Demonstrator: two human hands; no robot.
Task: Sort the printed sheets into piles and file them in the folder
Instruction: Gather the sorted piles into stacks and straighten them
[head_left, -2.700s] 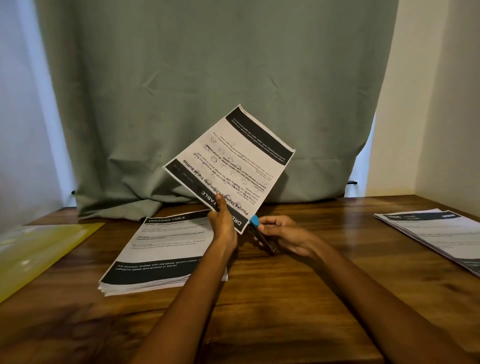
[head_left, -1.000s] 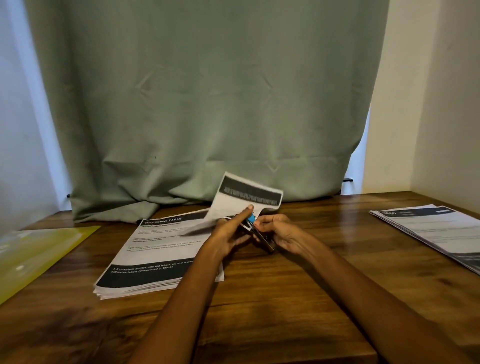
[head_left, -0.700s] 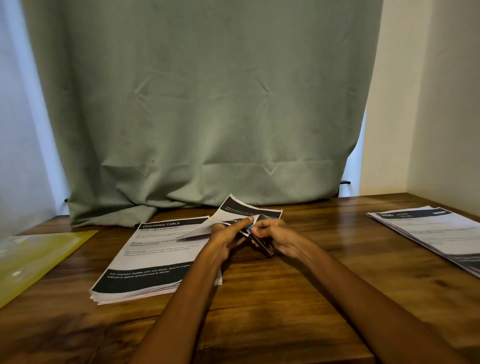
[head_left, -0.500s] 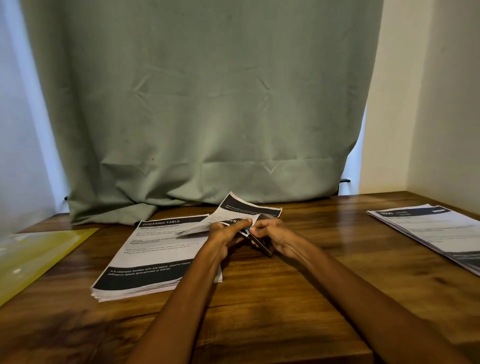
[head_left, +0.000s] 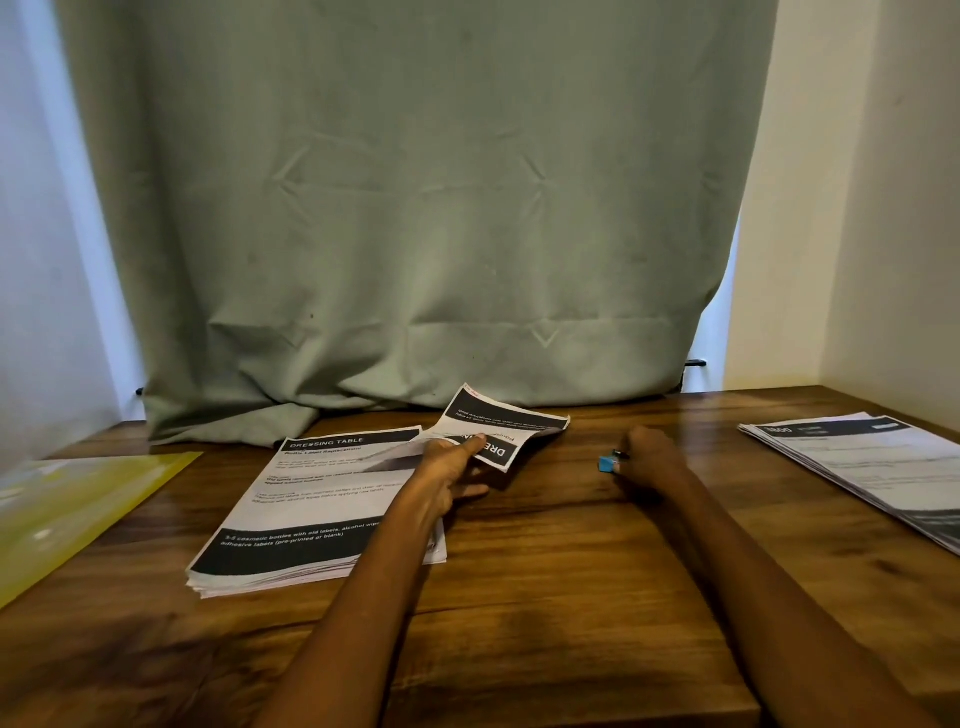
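My left hand (head_left: 449, 467) pinches a small bent set of printed sheets (head_left: 501, 428) by its near corner, low over the wooden table (head_left: 571, 597). The set lies partly over the far right corner of a thick pile headed "DRESSING TABLE" (head_left: 311, 509). My right hand (head_left: 649, 457) sits apart to the right, curled round a small stapler (head_left: 608, 462) with a blue end; most of the stapler is hidden by my fingers. A second pile of printed sheets (head_left: 872, 467) lies at the table's right edge. A yellow translucent folder (head_left: 72, 504) lies flat at the left.
A green curtain (head_left: 415, 208) hangs behind the table and bunches onto its far edge. A cream wall (head_left: 883, 208) closes the right side. Bare wood lies between my arms and along the near edge.
The raised sheets came down onto the table, where both hands met at their corner with the stapler. My right hand has now pulled away to the right with the stapler.
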